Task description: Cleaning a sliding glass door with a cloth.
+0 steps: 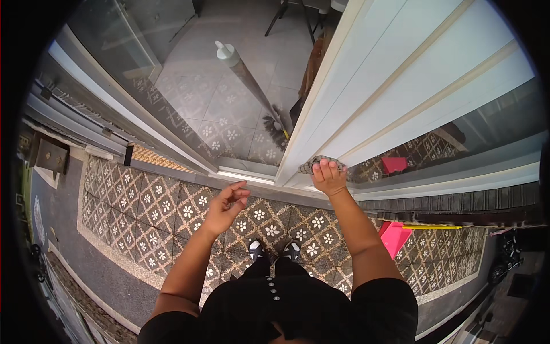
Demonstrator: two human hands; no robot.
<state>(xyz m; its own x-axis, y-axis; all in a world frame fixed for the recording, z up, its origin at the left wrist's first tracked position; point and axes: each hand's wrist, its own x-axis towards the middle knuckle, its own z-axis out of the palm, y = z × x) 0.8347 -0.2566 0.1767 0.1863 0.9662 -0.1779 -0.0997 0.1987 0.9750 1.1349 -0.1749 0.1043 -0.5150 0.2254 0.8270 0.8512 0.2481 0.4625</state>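
My right hand (329,177) presses a crumpled grey cloth (317,161) against the white door frame (343,94), near its lower end in this view. My left hand (227,206) is raised over the patterned tiles, fingers apart and slightly curled, with nothing in it. It is a short way from the bottom rail of the glass door (247,170) and does not touch it. Behind the glass, a long tube-like handle with a white cap (227,52) leans beside dark bristles (273,129).
A pink dustpan (396,241) with a yellow stick (432,227) lies at right by a dark ledge (451,206). A patterned doormat (161,158) and a wooden box (51,157) are at left. My feet stand on flower-patterned floor tiles (271,231).
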